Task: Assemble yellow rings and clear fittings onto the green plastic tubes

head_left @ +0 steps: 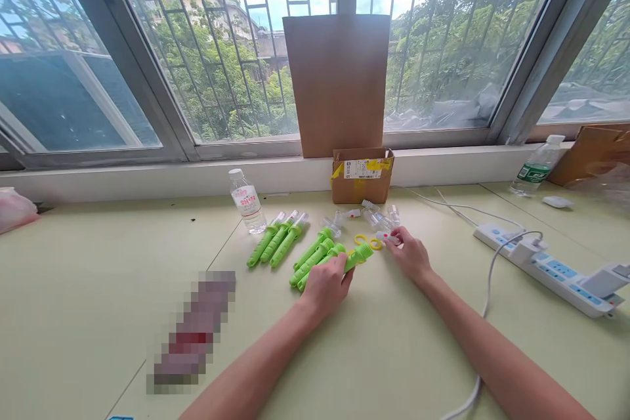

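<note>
My left hand (325, 283) is closed around a green plastic tube (359, 254) whose ribbed, threaded end points up to the right. Beside it lie several more green tubes (312, 251) with bare threaded ends. Farther left, 3 green tubes with clear caps (278, 240) rest side by side. My right hand (409, 254) pinches a small white piece with a red dot (386, 237). Yellow rings (375, 245) lie between the hands. Just beyond are clear plastic caps (377, 219) and another white piece with a red dot (351, 213).
A water bottle (247, 203) stands at the back left, a small cardboard box (363, 187) at the back middle. To the right, a power strip (551, 269) and white cable (488, 289) cross the table. A pixelated object (197, 328) lies left; another bottle (536, 167) stands far right.
</note>
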